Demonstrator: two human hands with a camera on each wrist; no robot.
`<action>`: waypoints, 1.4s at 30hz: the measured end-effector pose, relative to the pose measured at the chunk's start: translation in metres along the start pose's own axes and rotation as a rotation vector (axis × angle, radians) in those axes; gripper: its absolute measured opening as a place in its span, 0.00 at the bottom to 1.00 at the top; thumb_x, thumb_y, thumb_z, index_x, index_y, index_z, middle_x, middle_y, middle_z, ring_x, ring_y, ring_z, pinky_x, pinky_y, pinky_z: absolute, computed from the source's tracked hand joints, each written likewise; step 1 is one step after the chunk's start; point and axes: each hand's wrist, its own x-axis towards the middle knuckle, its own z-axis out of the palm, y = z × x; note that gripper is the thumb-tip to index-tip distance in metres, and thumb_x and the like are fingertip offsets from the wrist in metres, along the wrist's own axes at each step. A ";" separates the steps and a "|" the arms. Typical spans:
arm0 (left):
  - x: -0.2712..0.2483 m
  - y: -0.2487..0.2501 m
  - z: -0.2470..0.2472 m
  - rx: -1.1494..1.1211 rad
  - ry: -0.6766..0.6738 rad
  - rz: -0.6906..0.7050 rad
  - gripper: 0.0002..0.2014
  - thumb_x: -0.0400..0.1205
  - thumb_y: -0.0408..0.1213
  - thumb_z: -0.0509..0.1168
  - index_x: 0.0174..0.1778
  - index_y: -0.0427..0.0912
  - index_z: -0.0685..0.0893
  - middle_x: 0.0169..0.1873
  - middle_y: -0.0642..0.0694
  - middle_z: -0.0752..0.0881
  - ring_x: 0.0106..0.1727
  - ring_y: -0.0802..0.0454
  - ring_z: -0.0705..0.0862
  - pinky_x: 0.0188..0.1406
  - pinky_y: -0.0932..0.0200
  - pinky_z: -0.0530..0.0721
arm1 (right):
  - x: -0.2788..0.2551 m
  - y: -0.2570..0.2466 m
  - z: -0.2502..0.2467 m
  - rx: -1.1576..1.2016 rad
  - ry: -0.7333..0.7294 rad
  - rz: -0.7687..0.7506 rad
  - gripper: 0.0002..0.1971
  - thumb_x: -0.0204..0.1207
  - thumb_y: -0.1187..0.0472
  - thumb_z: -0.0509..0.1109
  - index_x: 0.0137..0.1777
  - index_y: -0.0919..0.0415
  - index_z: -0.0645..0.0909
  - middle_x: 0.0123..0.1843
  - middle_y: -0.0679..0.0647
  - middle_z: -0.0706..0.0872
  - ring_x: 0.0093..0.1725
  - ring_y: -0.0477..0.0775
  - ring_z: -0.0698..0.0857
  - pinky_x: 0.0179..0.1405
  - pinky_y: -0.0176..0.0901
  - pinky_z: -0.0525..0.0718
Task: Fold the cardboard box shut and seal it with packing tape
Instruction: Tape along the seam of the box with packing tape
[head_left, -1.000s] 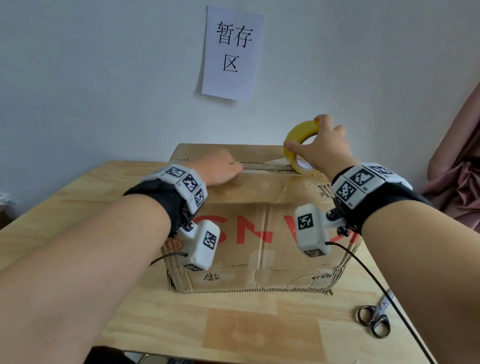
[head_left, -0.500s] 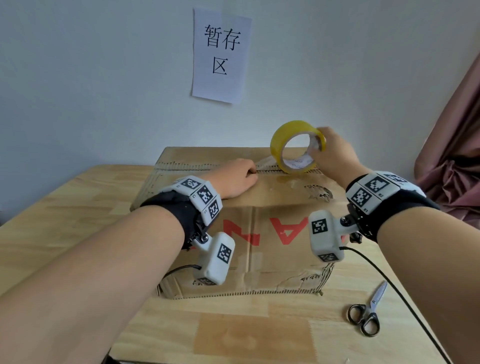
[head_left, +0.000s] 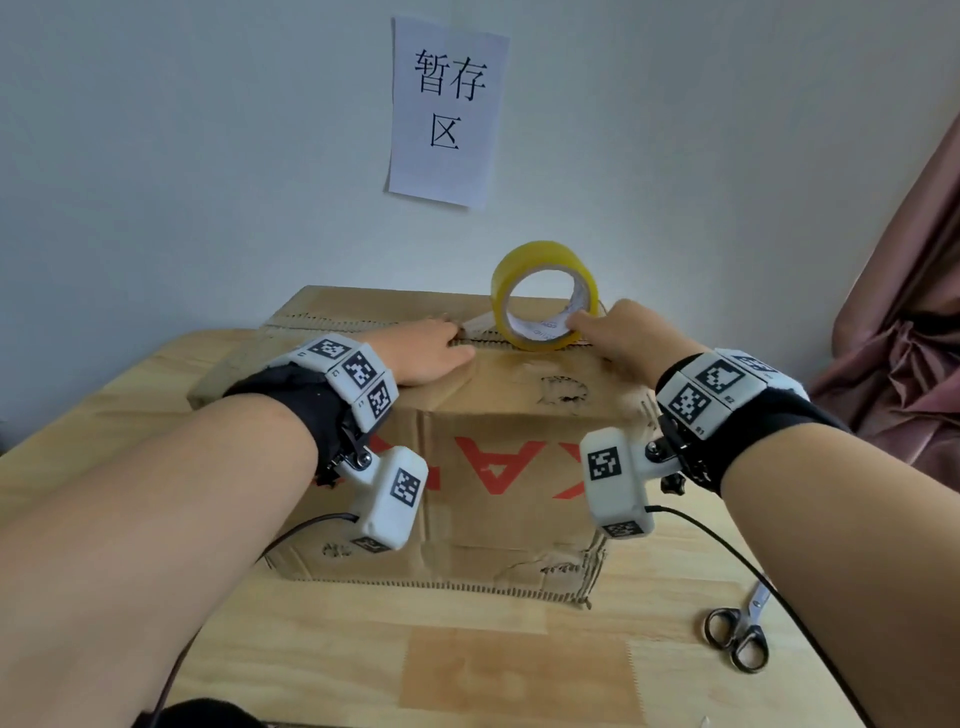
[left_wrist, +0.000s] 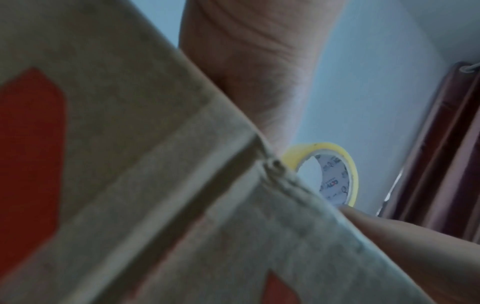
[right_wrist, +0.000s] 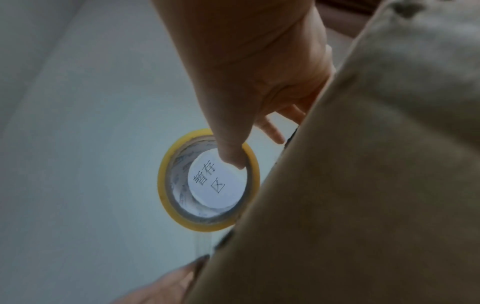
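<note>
A brown cardboard box (head_left: 498, 410) with red letters stands on the wooden table (head_left: 337, 665), its top flaps folded down. A yellow roll of packing tape (head_left: 519, 265) stands on edge on the top seam. My right hand (head_left: 618, 332) holds it from the right, with the thumb (right_wrist: 231, 156) hooked inside the core. A short strip of clear tape runs left from the roll to my left hand (head_left: 426, 353), which presses it down on the seam. The left fingertips are hidden. The left wrist view shows the box edge (left_wrist: 130, 164) and the roll (left_wrist: 335, 181) behind it.
Scissors (head_left: 737, 634) lie on the table at the front right of the box. A paper sign (head_left: 449, 109) hangs on the wall behind. A pink curtain (head_left: 909, 338) hangs at the right. Bare table lies in front of the box.
The roll has come down from a tilted hold to stand upright on the seam. My right hand has shifted from over its top to its right side. My left hand has stayed on the tape end.
</note>
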 end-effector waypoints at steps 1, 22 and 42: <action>-0.001 -0.007 0.000 0.004 -0.008 -0.009 0.29 0.89 0.50 0.44 0.83 0.38 0.53 0.83 0.42 0.53 0.83 0.46 0.56 0.79 0.53 0.56 | -0.003 -0.006 0.004 -0.013 0.003 -0.005 0.23 0.78 0.41 0.60 0.56 0.62 0.74 0.42 0.55 0.80 0.39 0.55 0.79 0.33 0.43 0.73; 0.005 -0.017 0.010 0.011 -0.054 -0.032 0.37 0.85 0.61 0.42 0.84 0.41 0.44 0.84 0.43 0.43 0.84 0.48 0.45 0.82 0.49 0.46 | -0.012 -0.066 0.027 0.460 0.177 -0.105 0.36 0.67 0.36 0.71 0.67 0.55 0.63 0.55 0.54 0.76 0.50 0.57 0.80 0.49 0.51 0.81; -0.007 -0.017 0.008 0.030 -0.037 0.023 0.35 0.86 0.60 0.40 0.84 0.41 0.46 0.84 0.44 0.45 0.84 0.48 0.50 0.81 0.51 0.52 | -0.006 -0.067 -0.005 0.186 0.225 -0.193 0.39 0.63 0.40 0.77 0.73 0.49 0.69 0.65 0.55 0.70 0.54 0.59 0.80 0.52 0.51 0.82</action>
